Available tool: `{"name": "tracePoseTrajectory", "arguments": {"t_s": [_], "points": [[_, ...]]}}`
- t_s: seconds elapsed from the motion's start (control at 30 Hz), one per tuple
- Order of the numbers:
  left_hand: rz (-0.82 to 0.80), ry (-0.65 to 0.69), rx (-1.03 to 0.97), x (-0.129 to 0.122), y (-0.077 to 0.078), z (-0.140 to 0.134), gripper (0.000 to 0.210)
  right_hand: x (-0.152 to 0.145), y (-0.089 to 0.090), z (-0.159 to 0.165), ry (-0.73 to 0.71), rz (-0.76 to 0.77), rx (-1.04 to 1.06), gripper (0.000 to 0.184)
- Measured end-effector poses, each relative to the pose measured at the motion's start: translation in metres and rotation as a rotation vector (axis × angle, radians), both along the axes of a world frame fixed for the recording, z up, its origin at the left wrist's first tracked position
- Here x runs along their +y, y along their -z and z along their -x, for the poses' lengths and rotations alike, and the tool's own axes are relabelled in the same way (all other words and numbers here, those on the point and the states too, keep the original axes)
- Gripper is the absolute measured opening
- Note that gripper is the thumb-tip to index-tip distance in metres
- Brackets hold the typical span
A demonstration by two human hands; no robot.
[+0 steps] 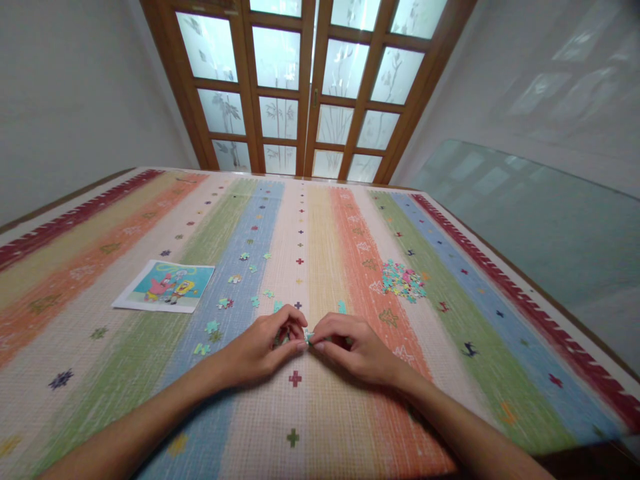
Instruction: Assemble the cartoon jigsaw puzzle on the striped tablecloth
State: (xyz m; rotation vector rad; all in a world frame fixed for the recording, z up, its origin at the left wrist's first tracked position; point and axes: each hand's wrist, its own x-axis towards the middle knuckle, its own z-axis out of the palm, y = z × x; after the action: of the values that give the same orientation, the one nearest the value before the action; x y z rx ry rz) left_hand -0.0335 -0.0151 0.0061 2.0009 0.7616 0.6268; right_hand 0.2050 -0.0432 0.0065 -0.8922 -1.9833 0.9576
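Observation:
My left hand (273, 339) and my right hand (357, 345) meet over the middle of the cloth, fingertips almost touching. Between them is a small pale green jigsaw puzzle piece (308, 336), pinched from both sides; whether it is one piece or two joined cannot be made out. Just beyond my fingers lie a teal piece (278, 306) on the left and another teal piece (342, 306) on the right. Loose jigsaw pieces (213, 327) are scattered left of my left hand. A heap of mixed jigsaw pieces (403, 281) lies to the right, past my right hand.
A striped tablecloth (325, 427) covers the table. On its left lies a printed cartoon picture (167, 287) on white paper. Wooden doors with glass panes (277, 60) stand behind the far edge. A glass panel (530, 220) leans along the right wall.

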Motion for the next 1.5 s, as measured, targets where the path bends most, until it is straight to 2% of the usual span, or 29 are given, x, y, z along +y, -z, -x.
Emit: {"name": "tracePoseTrajectory", "arguments": {"t_s": [0.1,0.23,0.33,0.47,0.73,1.13,1.5], "points": [[-0.162,-0.045,0.071,0.006,0.001,0.006,0.02,0.005,-0.002,-0.006,0.075,-0.005,-0.026,0.014],[-0.436,-0.148,0.168,0.025,0.007,0.024,0.021,0.014,-0.002,-0.02,0.281,0.011,-0.098,0.015],[-0.566,-0.214,0.254,0.038,0.012,0.039,0.022,0.022,0.0,-0.033,0.399,-0.02,-0.117,0.017],[-0.692,-0.211,0.355,0.048,0.012,0.054,0.023,0.03,0.004,-0.046,0.468,-0.028,-0.162,0.019],[-0.745,-0.239,0.349,0.051,0.006,0.061,0.021,0.038,0.014,-0.05,0.386,-0.077,-0.244,0.018],[-0.824,-0.236,0.378,0.057,0.006,0.067,0.023,0.044,0.024,-0.049,0.399,-0.125,-0.317,0.019],[-0.814,-0.257,0.381,0.057,0.003,0.069,0.024,0.039,0.019,-0.055,0.35,-0.227,-0.364,0.023]]}}
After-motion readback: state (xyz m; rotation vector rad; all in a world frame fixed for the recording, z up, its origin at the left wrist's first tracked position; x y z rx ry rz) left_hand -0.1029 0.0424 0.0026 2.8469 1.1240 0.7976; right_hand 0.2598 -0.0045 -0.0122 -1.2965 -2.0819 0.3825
